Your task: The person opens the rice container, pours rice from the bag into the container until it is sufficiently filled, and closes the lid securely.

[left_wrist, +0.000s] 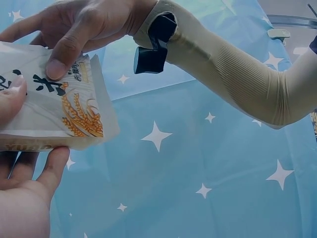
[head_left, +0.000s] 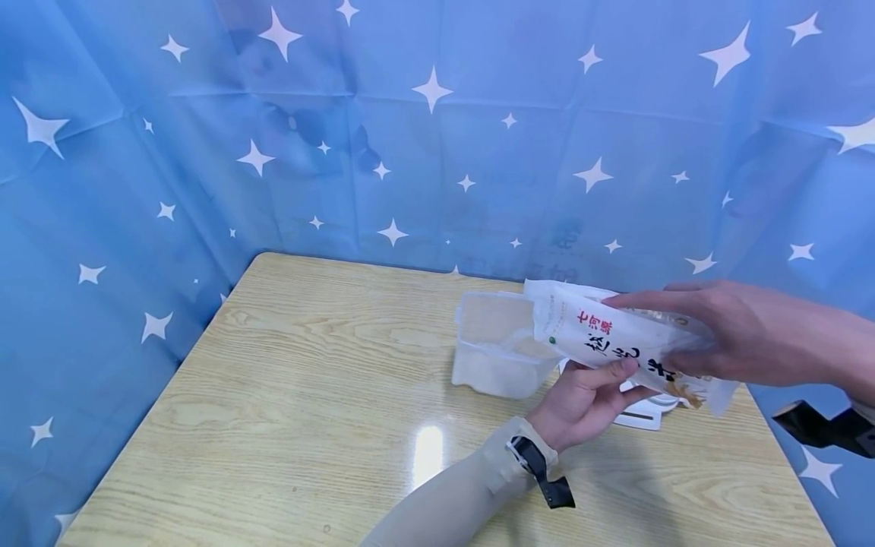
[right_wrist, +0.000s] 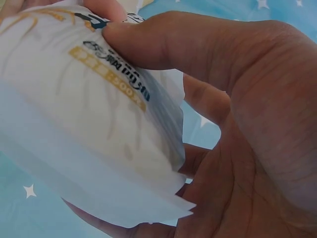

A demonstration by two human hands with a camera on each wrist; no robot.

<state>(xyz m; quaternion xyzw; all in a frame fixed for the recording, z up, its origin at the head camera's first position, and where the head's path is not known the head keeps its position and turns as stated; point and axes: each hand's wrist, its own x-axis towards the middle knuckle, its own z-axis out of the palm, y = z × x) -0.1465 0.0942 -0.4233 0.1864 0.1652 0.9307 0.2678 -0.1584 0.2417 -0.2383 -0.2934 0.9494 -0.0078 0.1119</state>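
A white plastic bag of rice (head_left: 625, 334) with red and black lettering and printed ears of grain is held tilted above the table, its left end lower-edged over a clear plastic container (head_left: 495, 368). My left hand (head_left: 581, 403) grips the bag from below, thumb on the printed front. From the right, my right hand (head_left: 759, 334) holds the bag's other end; in the right wrist view its thumb (right_wrist: 163, 42) presses the printed face. Whether any grains lie in the container I cannot tell.
Behind and under the bag, a white slotted lid-like piece (head_left: 639, 416) lies partly hidden on the wooden table (head_left: 307, 395). A blue curtain (head_left: 431, 152) with white stars hangs along the table's back and sides. Black straps (head_left: 547, 475) hang from the wrists.
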